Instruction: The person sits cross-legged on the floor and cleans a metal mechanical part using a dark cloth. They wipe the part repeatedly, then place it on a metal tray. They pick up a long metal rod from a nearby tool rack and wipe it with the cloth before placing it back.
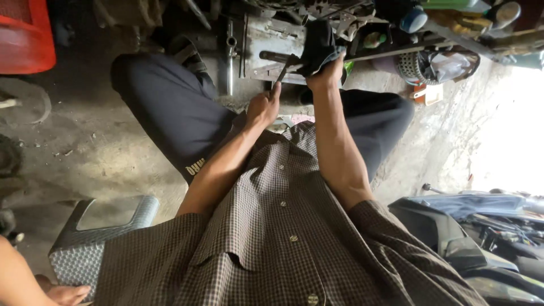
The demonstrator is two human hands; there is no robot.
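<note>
Gripping a dark hand tool (281, 76) in the clenched left hand (262, 107), right hand (324, 73) clutching a dark cloth (320, 45) against far metal part (272, 39), risking slippage.

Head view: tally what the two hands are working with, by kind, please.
Hand tool: 1, gripped in the left hand, tool
Dark cloth: 1, under the right hand, cloth
Metal part: 1, grey, behind both
Total: 3
</note>
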